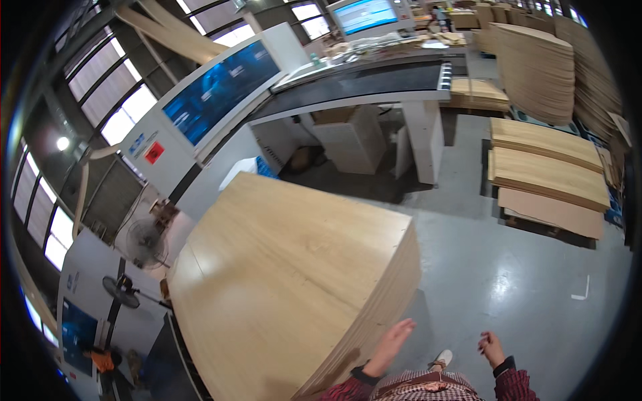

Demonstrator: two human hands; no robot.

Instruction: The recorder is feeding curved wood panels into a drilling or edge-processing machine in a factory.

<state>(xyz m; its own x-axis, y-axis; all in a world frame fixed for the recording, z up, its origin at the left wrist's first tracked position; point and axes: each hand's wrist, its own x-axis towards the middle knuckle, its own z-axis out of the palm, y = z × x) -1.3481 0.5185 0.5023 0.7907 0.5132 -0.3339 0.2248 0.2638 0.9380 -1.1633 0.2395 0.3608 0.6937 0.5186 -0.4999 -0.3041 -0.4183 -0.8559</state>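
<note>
A tall stack of wood-grain boards (294,247) stands just ahead and to the left, its light brown top sheet smooth and its layered edges facing me. My left hand (391,347) is held beside the near right edge of this stack, fingers stretched out and nothing in them. Whether it touches the boards I cannot tell. Over the grey floor to the right hangs my right hand (492,347), its fingers loosely bent and apart, holding nothing. Both forearms wear dark red sleeves with black cuffs.
Behind the stack runs a machine with a long dark bed (354,83) and white legs. Low piles of boards (548,164) lie at the right, with tall stacks (535,70) beyond. Fans (146,242) stand at the left; a person in orange (102,361) is at lower left.
</note>
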